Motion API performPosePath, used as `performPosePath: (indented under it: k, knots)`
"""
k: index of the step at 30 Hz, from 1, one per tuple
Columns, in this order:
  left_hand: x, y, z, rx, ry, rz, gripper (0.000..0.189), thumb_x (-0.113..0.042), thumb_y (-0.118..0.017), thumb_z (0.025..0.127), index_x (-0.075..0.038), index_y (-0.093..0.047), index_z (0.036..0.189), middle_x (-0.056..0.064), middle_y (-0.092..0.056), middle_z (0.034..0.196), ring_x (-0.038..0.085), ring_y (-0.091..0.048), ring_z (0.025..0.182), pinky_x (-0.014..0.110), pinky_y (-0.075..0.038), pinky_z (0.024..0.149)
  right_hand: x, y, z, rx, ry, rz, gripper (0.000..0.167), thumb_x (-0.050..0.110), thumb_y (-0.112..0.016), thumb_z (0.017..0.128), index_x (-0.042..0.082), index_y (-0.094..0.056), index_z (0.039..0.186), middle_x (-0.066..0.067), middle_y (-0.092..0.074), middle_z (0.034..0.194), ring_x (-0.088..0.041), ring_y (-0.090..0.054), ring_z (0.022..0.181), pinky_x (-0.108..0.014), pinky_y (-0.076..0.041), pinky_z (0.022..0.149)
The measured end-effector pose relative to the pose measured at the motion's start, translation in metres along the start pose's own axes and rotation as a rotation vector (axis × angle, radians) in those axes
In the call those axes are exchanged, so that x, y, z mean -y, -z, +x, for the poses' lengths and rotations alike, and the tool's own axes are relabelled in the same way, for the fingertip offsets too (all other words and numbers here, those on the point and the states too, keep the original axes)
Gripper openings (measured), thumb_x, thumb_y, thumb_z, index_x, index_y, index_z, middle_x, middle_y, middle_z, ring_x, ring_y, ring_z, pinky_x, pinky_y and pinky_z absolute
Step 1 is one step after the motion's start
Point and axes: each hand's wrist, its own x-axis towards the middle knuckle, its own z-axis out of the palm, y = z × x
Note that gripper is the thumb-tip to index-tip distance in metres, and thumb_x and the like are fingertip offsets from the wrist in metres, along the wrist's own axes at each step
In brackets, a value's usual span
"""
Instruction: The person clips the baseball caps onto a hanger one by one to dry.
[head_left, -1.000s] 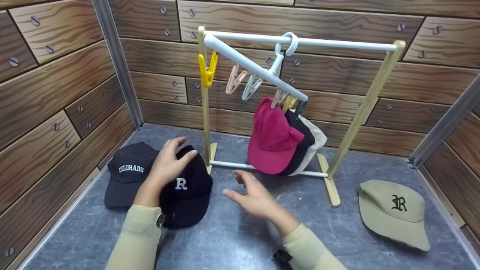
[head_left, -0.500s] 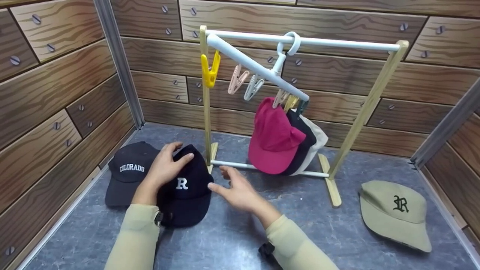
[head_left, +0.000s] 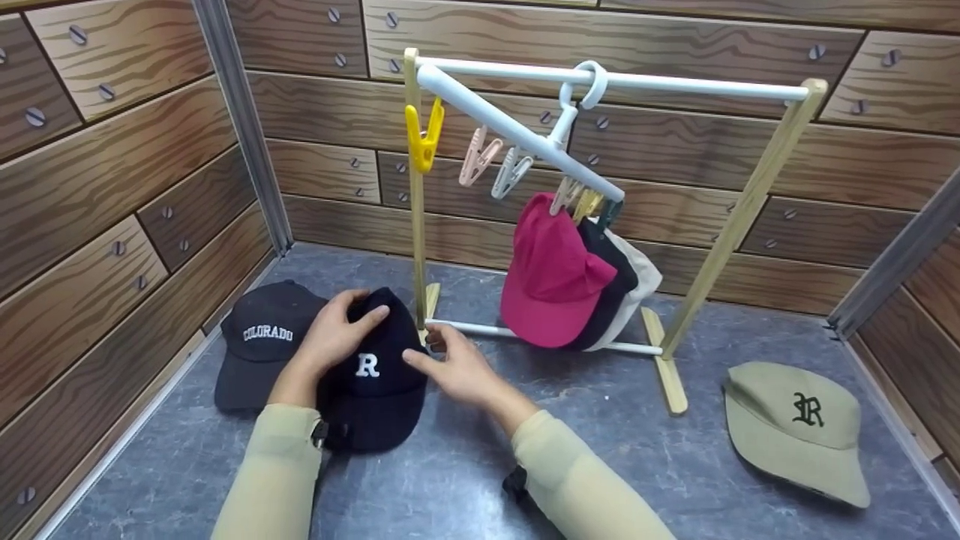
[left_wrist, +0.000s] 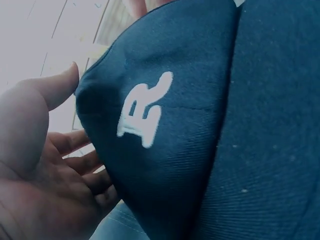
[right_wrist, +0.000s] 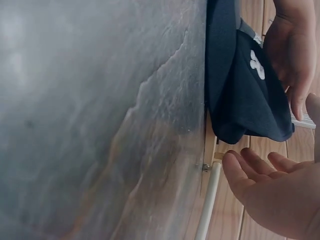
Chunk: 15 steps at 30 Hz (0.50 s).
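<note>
A dark navy cap with a white letter R (head_left: 386,405) stands on the grey surface at left, brim toward me. My left hand (head_left: 330,334) holds the crown from its left side; in the left wrist view the thumb lies at the edge of the cap (left_wrist: 195,130) and the fingers (left_wrist: 82,162) reach behind it. My right hand (head_left: 461,371) is at the cap's right side, thumb over the front panel in the head view. In the right wrist view its fingers (right_wrist: 237,172) are extended just beyond the cap's crown (right_wrist: 250,110), holding nothing.
A black COLORADO cap (head_left: 247,379) lies behind my left hand. Past my right hand stands a wooden rack (head_left: 739,225). Its white hanger (head_left: 499,120) bears clothespins, with a magenta cap (head_left: 551,285), a black cap and a cream cap (head_left: 637,285) clipped on. An olive cap (head_left: 795,435) lies far right.
My right hand has moved left, from beside the rack's lower bar to the navy cap's right side. My left hand has settled lower on the crown.
</note>
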Motion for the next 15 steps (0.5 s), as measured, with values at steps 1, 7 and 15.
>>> performPosePath:
  k: [1, 7, 15]
  knots:
    - [0.002, -0.001, 0.001, -0.010, 0.001, -0.004, 0.088, -0.066, -0.069, 0.104, 0.004, -0.057, 0.157, 0.028, -0.058, 0.156, 0.048, -0.051, 0.147, 0.064, -0.037, 0.123, 0.000, -0.001, 0.002, -0.003, -0.003, 0.006, 0.077, 0.048, -0.074, 0.106, 0.000, -0.050, 0.161, -0.019, -0.065, 0.149, -0.037, -0.063, 0.139, -0.053, -0.049, 0.118]
    - [0.003, 0.000, 0.001, 0.006, 0.043, -0.050, 0.079, -0.060, -0.065, 0.109, 0.003, -0.057, 0.156, 0.029, -0.057, 0.158, 0.047, -0.050, 0.150, 0.062, -0.036, 0.125, -0.002, -0.006, 0.010, -0.011, 0.015, 0.036, 0.072, 0.044, -0.074, 0.106, -0.003, -0.053, 0.157, -0.019, -0.069, 0.143, -0.039, -0.065, 0.135, -0.054, -0.051, 0.116]
    - [0.002, 0.001, 0.001, -0.019, 0.026, -0.080, 0.058, -0.046, -0.059, 0.115, 0.004, -0.069, 0.142, 0.025, -0.067, 0.146, 0.043, -0.060, 0.139, 0.059, -0.042, 0.120, -0.005, -0.013, 0.018, -0.044, 0.022, 0.005, 0.061, 0.040, -0.076, 0.106, 0.003, -0.060, 0.152, -0.012, -0.075, 0.134, -0.032, -0.070, 0.128, -0.050, -0.055, 0.110]
